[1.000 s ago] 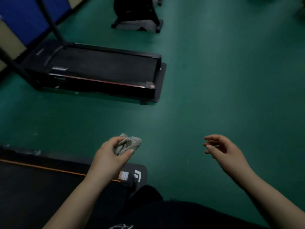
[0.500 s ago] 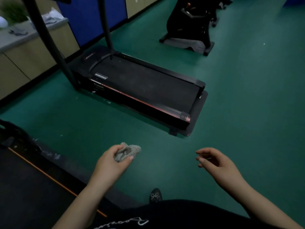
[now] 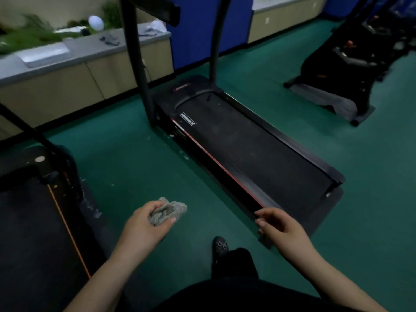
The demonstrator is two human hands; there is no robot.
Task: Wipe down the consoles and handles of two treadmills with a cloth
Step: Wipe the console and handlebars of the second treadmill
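Cloth point(image 3: 167, 211) held bunched in left hand point(image 3: 144, 228); right hand point(image 3: 281, 228) loosely curled, empty. Approach step judged; console point(image 3: 162, 9), high beyond both hands, to be reached and wiped.

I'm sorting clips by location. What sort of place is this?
Most likely a gym or fitness room: a treadmill ahead, a second treadmill at left and another exercise machine at right, on a green floor.
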